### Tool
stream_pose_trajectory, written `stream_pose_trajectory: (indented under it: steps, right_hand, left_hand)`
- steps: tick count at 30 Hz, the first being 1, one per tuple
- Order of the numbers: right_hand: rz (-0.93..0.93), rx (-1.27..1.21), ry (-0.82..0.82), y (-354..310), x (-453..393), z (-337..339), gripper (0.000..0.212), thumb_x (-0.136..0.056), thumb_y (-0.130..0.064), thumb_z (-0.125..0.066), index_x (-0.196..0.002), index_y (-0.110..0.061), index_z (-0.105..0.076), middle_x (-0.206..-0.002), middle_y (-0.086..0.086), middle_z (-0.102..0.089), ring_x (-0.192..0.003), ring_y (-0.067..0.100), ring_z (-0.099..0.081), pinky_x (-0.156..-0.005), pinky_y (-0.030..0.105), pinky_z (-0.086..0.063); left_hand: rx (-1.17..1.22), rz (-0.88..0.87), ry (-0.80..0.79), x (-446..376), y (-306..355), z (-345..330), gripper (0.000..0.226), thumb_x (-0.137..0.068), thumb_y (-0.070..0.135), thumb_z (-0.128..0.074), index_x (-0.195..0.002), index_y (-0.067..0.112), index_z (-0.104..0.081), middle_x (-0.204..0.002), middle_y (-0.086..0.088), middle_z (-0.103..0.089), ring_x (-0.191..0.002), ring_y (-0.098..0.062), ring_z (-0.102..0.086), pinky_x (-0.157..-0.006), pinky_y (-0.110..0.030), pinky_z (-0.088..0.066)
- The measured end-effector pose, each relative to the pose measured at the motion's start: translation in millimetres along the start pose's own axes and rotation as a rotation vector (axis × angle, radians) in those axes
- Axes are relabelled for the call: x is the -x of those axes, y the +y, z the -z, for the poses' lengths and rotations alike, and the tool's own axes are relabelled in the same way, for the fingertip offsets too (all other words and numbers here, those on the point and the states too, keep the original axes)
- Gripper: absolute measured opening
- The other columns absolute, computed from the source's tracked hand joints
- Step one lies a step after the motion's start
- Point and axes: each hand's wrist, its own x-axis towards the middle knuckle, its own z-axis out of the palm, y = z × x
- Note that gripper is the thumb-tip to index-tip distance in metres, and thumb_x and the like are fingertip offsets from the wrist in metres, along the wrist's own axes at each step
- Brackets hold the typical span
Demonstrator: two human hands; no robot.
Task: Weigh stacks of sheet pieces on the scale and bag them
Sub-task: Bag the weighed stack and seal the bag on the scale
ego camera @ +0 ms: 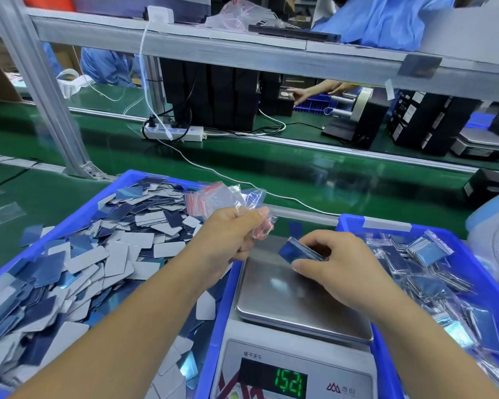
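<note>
Pinching a small clear bag (258, 223) in the left hand (231, 234), while the right hand (333, 262) grips the weighed stack (300, 250) over the scale (294, 300) (display reads 15.21): open the bag's mouth wide, keep pieces squared, slide in edge-first.

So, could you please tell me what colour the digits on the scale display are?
Green, on a black display, clearest in the head view.

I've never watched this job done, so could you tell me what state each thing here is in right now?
Left hand: fingers pinch a small clear bag.
Right hand: grips a stack of blue pieces over the scale pan.
Scale display: lit, green digits.
Left bin: heaped with loose pieces.
Right bin: holds filled bags.
</note>
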Motion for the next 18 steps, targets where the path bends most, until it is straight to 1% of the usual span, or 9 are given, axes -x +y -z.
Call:
stream_pose_trajectory:
  steps: [2,4,7,9,11,13,15,16,18]
  right_hand:
    - [-0.007,-0.346,-0.010,-5,1,2,0.018,-0.068,-0.031,-0.081,-0.085,-0.032,-0.074,-0.077,-0.009,-0.071,-0.067,0.004,-0.060,-0.069,0.023,-0.048]
    - [0.024,-0.640,-0.030,-11,2,0,0.024,-0.066,-0.024,-0.078,-0.090,-0.025,-0.076,-0.081,0.001,-0.073,-0.072,0.012,-0.063,-0.070,0.027,-0.052]
    - [0.050,-0.839,0.011,-16,3,-7,0.026,-0.067,-0.012,-0.076,-0.092,-0.013,-0.075,-0.083,0.009,-0.074,-0.073,0.019,-0.065,-0.066,0.025,-0.054]
    - [0.049,-0.842,0.056,-16,2,-11,0.028,-0.069,-0.006,-0.078,-0.096,-0.011,-0.073,-0.085,0.009,-0.074,-0.075,0.022,-0.065,-0.065,0.025,-0.054]
    - [0.055,-0.819,0.086,-16,1,-14,0.029,-0.070,-0.005,-0.078,-0.098,-0.011,-0.072,-0.088,0.008,-0.075,-0.077,0.022,-0.066,-0.066,0.027,-0.055]
    - [0.066,-0.767,0.112,-14,1,-14,0.029,-0.073,-0.005,-0.078,-0.100,-0.013,-0.072,-0.092,0.008,-0.075,-0.080,0.021,-0.067,-0.071,0.033,-0.056]
    - [0.077,-0.674,0.158,-13,2,-15,0.028,-0.078,-0.001,-0.078,-0.101,-0.016,-0.072,-0.093,0.003,-0.076,-0.082,0.019,-0.069,-0.079,0.039,-0.056]
    - [0.090,-0.594,0.199,-13,3,-16,0.027,-0.079,-0.004,-0.079,-0.101,-0.019,-0.072,-0.093,-0.001,-0.076,-0.084,0.016,-0.069,-0.082,0.037,-0.056]
    - [0.139,-0.391,0.301,-12,4,-17,0.025,-0.076,-0.019,-0.079,-0.098,-0.027,-0.071,-0.090,-0.008,-0.073,-0.084,0.010,-0.068,-0.080,0.025,-0.053]
  left_hand:
    - [-0.002,-0.022,0.029,-1,-2,0,0.037,-0.097,0.029,-0.063,-0.063,0.018,-0.071,-0.082,-0.014,-0.040,-0.053,-0.014,-0.022,-0.040,-0.018,-0.020]
    - [-0.003,-0.052,0.038,-2,-4,-1,0.038,-0.097,0.033,-0.062,-0.063,0.020,-0.073,-0.088,-0.014,-0.041,-0.053,-0.014,-0.022,-0.040,-0.017,-0.021]
    - [0.038,-0.076,0.012,-1,-7,-5,0.037,-0.094,0.037,-0.064,-0.062,0.022,-0.074,-0.085,-0.014,-0.039,-0.051,-0.013,-0.022,-0.040,-0.017,-0.022]
    - [0.069,-0.080,-0.013,1,-7,-8,0.032,-0.087,0.042,-0.072,-0.063,0.021,-0.073,-0.080,-0.014,-0.036,-0.049,-0.011,-0.025,-0.040,-0.017,-0.021]
    - [0.092,-0.082,-0.016,1,-7,-9,0.029,-0.081,0.043,-0.071,-0.064,0.020,-0.072,-0.080,-0.014,-0.036,-0.049,-0.011,-0.025,-0.041,-0.018,-0.021]
    - [0.086,-0.093,-0.017,2,-6,-9,0.029,-0.080,0.044,-0.069,-0.066,0.019,-0.070,-0.079,-0.016,-0.035,-0.052,-0.014,-0.022,-0.041,-0.018,-0.021]
    - [0.038,-0.110,-0.028,3,-7,-10,0.034,-0.083,0.047,-0.073,-0.061,0.021,-0.068,-0.071,-0.019,-0.030,-0.053,-0.017,-0.019,-0.042,-0.019,-0.021]
    - [0.001,-0.122,-0.033,3,-7,-10,0.038,-0.083,0.050,-0.072,-0.059,0.022,-0.067,-0.065,-0.018,-0.028,-0.052,-0.017,-0.019,-0.043,-0.020,-0.021]
    - [-0.067,-0.139,-0.021,4,-8,-12,0.041,-0.083,0.055,-0.070,-0.057,0.023,-0.067,-0.054,-0.008,-0.029,-0.048,-0.015,-0.022,-0.045,-0.022,-0.021]
